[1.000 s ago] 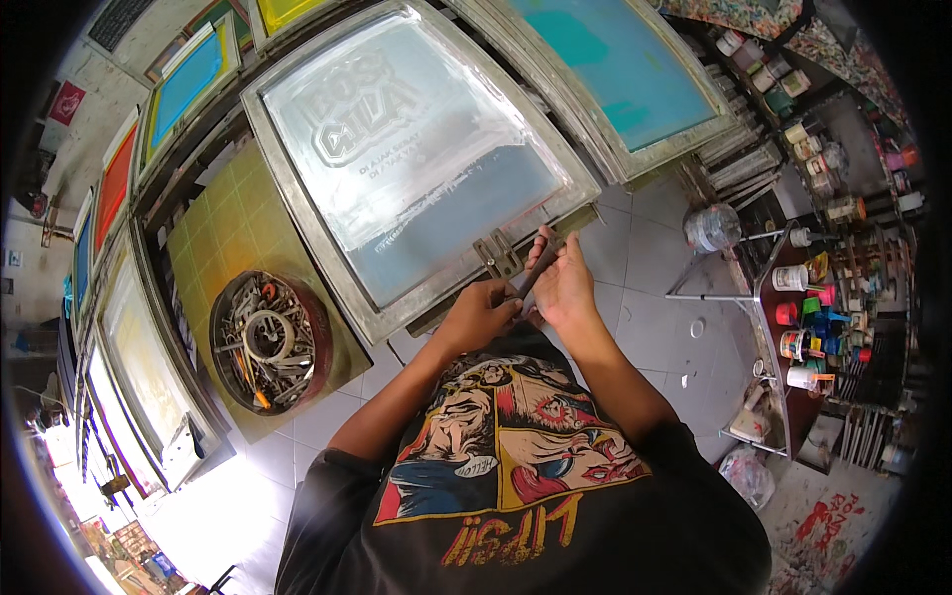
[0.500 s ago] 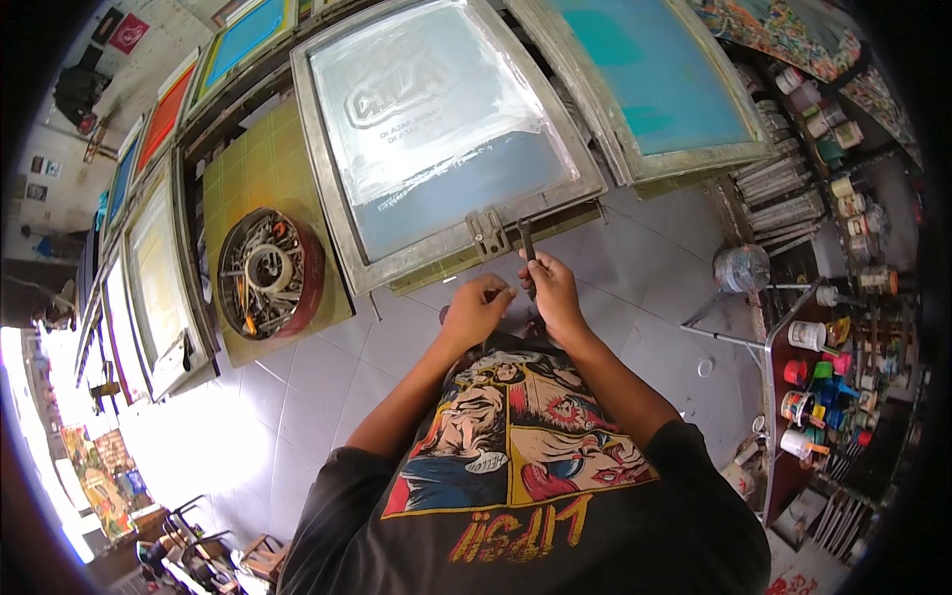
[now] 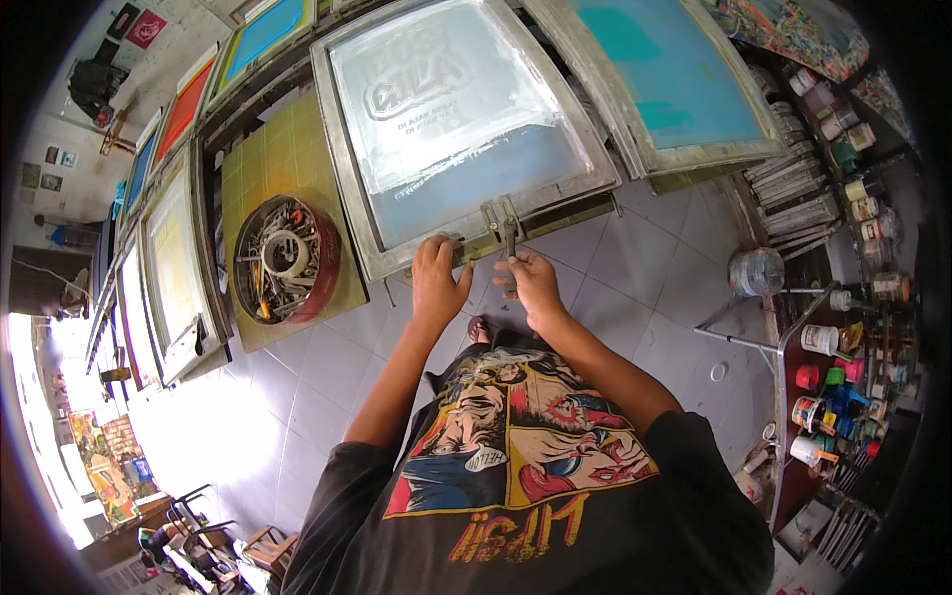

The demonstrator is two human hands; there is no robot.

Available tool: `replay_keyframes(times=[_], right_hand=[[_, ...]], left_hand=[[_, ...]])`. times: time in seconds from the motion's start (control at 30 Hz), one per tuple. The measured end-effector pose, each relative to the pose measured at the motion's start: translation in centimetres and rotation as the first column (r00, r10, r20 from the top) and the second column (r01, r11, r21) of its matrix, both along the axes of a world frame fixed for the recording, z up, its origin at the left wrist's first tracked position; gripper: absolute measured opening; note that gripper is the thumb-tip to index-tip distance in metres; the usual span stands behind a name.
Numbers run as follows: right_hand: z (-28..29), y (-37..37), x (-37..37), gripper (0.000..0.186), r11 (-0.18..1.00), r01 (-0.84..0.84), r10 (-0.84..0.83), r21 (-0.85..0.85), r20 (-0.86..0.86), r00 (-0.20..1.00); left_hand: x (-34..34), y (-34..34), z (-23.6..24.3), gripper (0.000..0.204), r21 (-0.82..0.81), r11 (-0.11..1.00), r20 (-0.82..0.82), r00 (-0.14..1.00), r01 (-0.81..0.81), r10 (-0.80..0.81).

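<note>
R hand (image 3: 533,283) pinches slim dark metal tool (image 3: 511,245) nr grey metal-framed rectangular screen (image 3: 476,164); L hand (image 3: 437,283) at its edge, thumb spread, can't tell grip. Loose pinch cld slip, scratch it.

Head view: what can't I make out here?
All in the head view:
- Tool: gripped part, partly covered by the right hand.
- Left hand: palm, turned away.
- Teal screen: top, cut off by the upper edge.
- Tin: floor, buried under its contents.

a dark tool (image 3: 511,244) points at the metal bracket (image 3: 491,220) on a grey frame (image 3: 349,154).
</note>
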State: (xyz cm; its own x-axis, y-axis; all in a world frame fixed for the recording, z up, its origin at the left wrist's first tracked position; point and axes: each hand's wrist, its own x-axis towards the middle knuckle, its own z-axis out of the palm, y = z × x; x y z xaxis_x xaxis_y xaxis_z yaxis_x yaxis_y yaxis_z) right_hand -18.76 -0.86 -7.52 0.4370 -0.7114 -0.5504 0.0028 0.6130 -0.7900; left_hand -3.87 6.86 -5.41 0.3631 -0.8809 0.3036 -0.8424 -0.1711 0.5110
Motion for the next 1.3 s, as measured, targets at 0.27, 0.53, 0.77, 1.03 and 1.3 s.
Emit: replay_keyframes(times=[0.27, 0.53, 0.77, 1.03, 1.3], right_hand=[[-0.4, 1.7, 2.9, 0.011, 0.985, 0.171, -0.172, 0.022, 0.071, 0.982], [-1.7, 2.3, 5.4, 0.012, 0.899, 0.41, -0.436, 0.156, 0.216, 0.873], [-0.8, 2.3, 5.3, 0.014, 0.901, 0.411, -0.43, 0.137, 0.16, 0.889], [-1.1, 1.5, 4.6, 0.016, 0.948, 0.317, -0.317, 0.018, 0.079, 0.945], [-0.7, 0.2, 1.8, 0.015, 0.99, 0.11, -0.11, -0.088, 0.004, 0.994]], left_hand=[[1.5, -0.2, -1.3, 0.043, 0.013, 0.99, 0.095, 0.986, 0.138, -0.139], [3.0, 0.1, -2.2, 0.047, -0.042, 0.975, 0.112, 0.97, 0.22, -0.214], [3.8, 0.1, -3.2, 0.039, -0.058, 0.972, 0.221, 0.953, 0.226, -0.208], [4.2, 0.2, -3.4, 0.034, -0.061, 0.966, 0.226, 0.946, 0.25, -0.23], [4.6, 0.1, -3.9, 0.033, -0.061, 0.96, 0.252, 0.934, 0.275, -0.252]])
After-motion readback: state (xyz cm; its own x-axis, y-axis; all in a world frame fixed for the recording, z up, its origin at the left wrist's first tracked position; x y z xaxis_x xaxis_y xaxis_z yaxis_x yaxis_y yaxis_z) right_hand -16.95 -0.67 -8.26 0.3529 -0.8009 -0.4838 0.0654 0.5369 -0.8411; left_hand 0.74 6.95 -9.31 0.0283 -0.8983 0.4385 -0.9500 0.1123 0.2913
